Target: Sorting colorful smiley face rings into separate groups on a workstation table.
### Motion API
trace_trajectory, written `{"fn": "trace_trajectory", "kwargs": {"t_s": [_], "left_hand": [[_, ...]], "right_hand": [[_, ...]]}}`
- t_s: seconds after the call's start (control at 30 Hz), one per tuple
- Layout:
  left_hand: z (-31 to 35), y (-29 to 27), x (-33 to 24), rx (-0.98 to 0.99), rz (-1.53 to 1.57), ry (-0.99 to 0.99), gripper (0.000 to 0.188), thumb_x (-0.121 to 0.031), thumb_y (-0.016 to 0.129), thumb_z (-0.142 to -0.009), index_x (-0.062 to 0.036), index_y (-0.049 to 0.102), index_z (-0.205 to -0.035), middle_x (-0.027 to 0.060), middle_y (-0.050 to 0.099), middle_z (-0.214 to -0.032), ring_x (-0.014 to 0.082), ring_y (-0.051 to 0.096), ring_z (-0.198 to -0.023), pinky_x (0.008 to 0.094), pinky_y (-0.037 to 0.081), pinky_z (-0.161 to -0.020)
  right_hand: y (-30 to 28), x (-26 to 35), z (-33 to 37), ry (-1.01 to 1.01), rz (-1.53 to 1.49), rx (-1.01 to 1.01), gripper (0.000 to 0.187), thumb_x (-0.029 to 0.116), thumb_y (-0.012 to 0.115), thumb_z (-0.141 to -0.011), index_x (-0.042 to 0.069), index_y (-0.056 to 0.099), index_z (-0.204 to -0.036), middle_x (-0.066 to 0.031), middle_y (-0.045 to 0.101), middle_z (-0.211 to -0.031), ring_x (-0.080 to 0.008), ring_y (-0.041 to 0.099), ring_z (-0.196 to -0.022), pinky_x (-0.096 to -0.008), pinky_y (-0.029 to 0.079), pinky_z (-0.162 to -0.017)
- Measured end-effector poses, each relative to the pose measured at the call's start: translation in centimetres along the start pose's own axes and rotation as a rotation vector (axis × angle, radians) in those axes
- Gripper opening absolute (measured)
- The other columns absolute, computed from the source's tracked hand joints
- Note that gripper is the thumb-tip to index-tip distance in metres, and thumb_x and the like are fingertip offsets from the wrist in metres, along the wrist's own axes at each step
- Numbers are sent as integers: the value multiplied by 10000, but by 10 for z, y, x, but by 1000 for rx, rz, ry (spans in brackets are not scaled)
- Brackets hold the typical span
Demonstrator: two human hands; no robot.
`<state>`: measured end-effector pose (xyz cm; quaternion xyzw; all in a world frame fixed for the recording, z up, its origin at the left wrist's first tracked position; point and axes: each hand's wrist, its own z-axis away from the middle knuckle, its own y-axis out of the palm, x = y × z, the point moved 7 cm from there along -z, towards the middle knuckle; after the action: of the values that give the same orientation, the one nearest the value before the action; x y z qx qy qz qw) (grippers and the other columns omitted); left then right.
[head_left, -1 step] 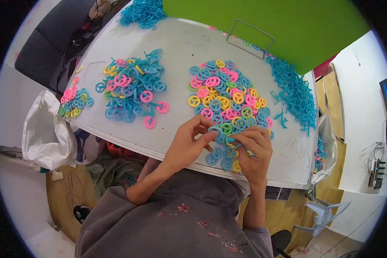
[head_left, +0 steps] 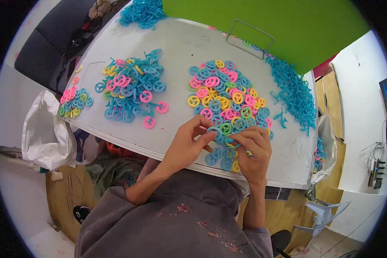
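Note:
Over the near side of a mound of small plastic wheels (head_left: 228,103) in blue, pink, yellow and green, both hands work close together. My left hand (head_left: 185,145) pinches a light blue spoked wheel (head_left: 213,130) between thumb and fingers. In my right hand (head_left: 255,151) is a small teal plastic stick piece (head_left: 229,140), its end pointing toward that wheel; most of it is behind the fingers. Whether the two pieces touch, I cannot tell. A few loose blue wheels (head_left: 211,159) and a yellow wheel (head_left: 236,166) lie just below the hands.
To the left sits a pile of wheels joined to teal sticks (head_left: 131,92), with a smaller wheel pile (head_left: 75,102) at the table's left edge. Teal stick pieces (head_left: 294,94) heap at right, others (head_left: 142,13) far left. A green panel (head_left: 262,30) stands behind the white table (head_left: 176,47).

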<state>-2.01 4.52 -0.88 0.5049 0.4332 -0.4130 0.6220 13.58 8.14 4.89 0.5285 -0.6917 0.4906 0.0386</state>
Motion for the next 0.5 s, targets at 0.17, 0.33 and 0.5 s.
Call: {"fn": "trace_trajectory", "kwargs": {"t_s": [0.17,0.33,0.5], "left_hand": [[-3,4,7,24,108,-30,95,54,501,-901,1,487,-979,61,580,-887,124,589,-834,286,576,-693],[-3,1,10,-61,-14,41,112,101,462,-889,11,475,-955,77,590,-881,132,601,-818,294,574,-698],[1,6,3,-28,-185,132,177,136,423,-869,-3,458,-974,89,570,-907,164,602,-862,316,582,-732]], "right_hand": [[5,6,-4,-52,-21,26,362,-139,574,-586,61,711,-855,-45,641,-811,-249,563,-855,-342,457,-746],[7,4,-3,-16,-67,58,367,-139,572,-584,61,714,-857,-53,639,-795,-233,583,-810,-323,459,-717],[9,-4,-3,107,-150,129,358,-136,578,-596,55,714,-867,-58,625,-774,-221,590,-768,-314,461,-682]]}}
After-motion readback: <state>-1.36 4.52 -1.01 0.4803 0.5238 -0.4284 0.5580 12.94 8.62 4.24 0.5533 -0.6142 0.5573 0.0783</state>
